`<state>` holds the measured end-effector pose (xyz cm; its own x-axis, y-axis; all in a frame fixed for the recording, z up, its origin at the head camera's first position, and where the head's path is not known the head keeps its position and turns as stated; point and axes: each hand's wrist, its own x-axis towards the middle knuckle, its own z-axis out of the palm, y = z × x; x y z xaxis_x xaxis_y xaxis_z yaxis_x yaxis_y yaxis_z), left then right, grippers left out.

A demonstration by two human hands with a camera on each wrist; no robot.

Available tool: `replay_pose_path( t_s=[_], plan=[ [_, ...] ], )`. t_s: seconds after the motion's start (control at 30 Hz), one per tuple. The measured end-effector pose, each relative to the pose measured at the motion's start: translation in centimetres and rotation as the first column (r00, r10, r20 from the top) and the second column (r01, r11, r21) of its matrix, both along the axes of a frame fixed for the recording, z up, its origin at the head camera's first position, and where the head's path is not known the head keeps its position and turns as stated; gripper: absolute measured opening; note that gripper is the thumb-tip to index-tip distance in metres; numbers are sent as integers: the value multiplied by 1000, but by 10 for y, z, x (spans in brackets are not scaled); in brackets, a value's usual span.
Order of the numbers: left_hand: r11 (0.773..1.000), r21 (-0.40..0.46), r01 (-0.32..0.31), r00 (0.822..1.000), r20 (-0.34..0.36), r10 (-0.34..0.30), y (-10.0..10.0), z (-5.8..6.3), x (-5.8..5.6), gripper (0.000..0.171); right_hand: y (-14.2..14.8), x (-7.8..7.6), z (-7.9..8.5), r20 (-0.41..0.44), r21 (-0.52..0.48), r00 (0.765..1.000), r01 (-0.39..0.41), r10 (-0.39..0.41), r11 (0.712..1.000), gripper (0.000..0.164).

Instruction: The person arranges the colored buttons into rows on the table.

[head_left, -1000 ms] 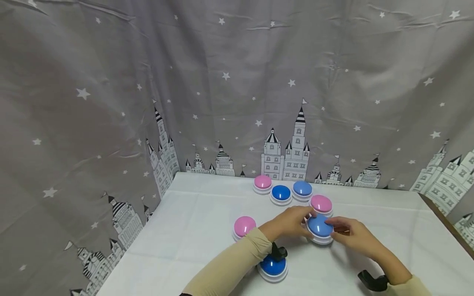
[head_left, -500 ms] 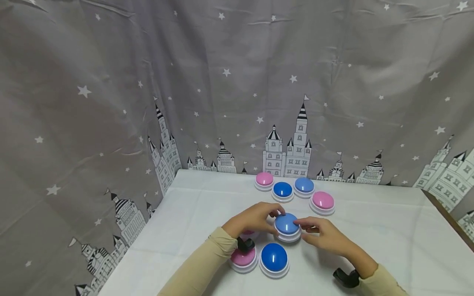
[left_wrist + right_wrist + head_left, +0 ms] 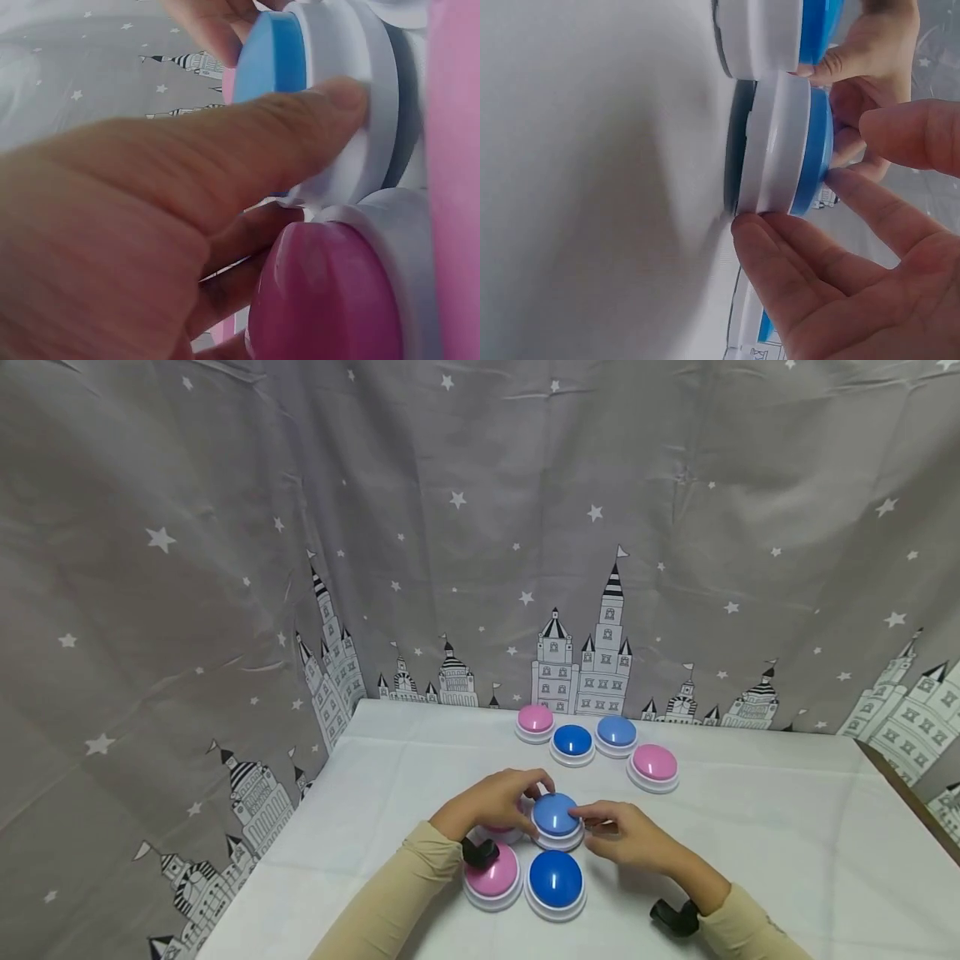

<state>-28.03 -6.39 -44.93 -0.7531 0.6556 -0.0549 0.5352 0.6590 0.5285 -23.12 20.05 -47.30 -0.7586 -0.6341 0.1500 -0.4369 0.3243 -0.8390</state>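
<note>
A light blue push button (image 3: 555, 814) with a white round base is between both hands, its base tipped slightly off the cloth. My left hand (image 3: 491, 802) grips its left side; in the left wrist view the thumb (image 3: 330, 109) presses on the white base. My right hand (image 3: 630, 835) holds the right side. In the right wrist view one fingertip meets the blue dome and others the base edge, while the thumb (image 3: 907, 135) stands apart. A dark blue button (image 3: 555, 878) and a pink button (image 3: 493, 872) stand nearer; another pink button (image 3: 504, 833) is partly hidden behind my left hand.
At the back of the white-covered table (image 3: 750, 827) stand a pink button (image 3: 536, 720), a dark blue button (image 3: 572, 742), a light blue button (image 3: 617, 732) and another pink button (image 3: 655, 763). A grey castle-print curtain (image 3: 450, 568) hangs behind.
Both hands have carried the light blue button leftward from beside the back-right pink button to behind the near dark blue one. The left forearm has moved left, uncovering the near buttons.
</note>
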Motion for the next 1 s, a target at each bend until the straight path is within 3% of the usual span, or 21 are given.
replay_pose_path(
  t_s=[0.27,0.43,0.6,0.7,0.8,1.0],
  plan=[
    [1000,-11,29,999,-15,-29,0,-3,-2,60,-3,1,-3,-3,14,1000,13,-13,1000,41],
    [999,-8,44,998,40,-43,1,-2,-2,61,-2,0,-5,1,21,1000,-1,1,1000,39],
    [996,-29,85,993,86,-82,4,3,-9,57,4,-13,-1,5,61,1000,-29,28,998,34],
    [995,13,96,992,80,-97,9,6,-18,51,8,-25,1,-19,79,1000,1,0,997,32],
    [996,72,50,996,73,-55,15,6,-30,46,11,-40,-1,-48,72,996,78,-74,994,34],
    [982,148,-117,992,57,109,26,3,-53,50,7,-70,-6,-84,74,966,251,-245,965,42]
  ],
)
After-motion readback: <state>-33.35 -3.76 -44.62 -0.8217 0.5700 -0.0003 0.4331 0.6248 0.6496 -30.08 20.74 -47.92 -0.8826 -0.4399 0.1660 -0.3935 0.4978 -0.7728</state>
